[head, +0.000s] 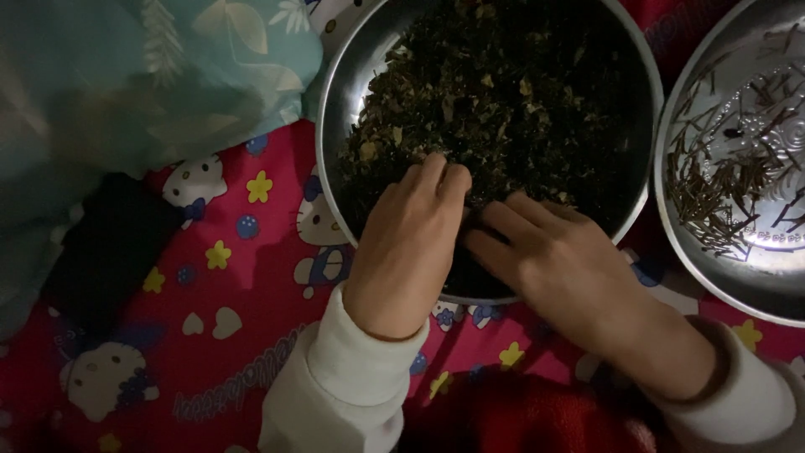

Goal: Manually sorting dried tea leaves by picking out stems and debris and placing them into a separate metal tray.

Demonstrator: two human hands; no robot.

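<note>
My left hand (412,243) reaches into the big steel bowl (352,75), fingers curled together and dug into the heap of dark dried leaves (503,92) at its near edge. My right hand (562,268) lies beside it, touching, fingers flat and close together on the same leaves; whether they pinch anything I cannot tell. To the right sits a second steel dish (746,277) holding thin stems (721,180), all on a red cartoon-print cloth (251,285).

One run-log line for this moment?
left hand: in leaf bowl | right hand: on dried leaves | second bowl: stems, untouched
</note>
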